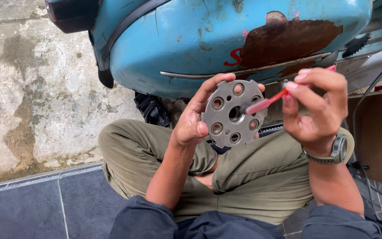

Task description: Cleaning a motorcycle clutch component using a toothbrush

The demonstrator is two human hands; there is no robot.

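My left hand (pixel 195 119) holds up a round grey metal plate (pixel 233 114) with several holes around a central bore and notches on its rim. My right hand (pixel 317 106) pinches a red toothbrush (pixel 266 102) by its handle, and the bristle end rests against the plate near the central bore. Both hands hover above my lap, in front of the blue scooter body (pixel 226 40). A wristwatch (pixel 339 149) sits on my right wrist.
The scooter's blue side panel has a large rust patch (pixel 288 40) and a chrome trim strip. A black tyre part (pixel 153 108) shows beneath it. Stained concrete (pixel 32 88) lies to the left, dark tiles (pixel 45 208) nearer me. A cardboard sheet (pixel 379 137) and cables lie on the right.
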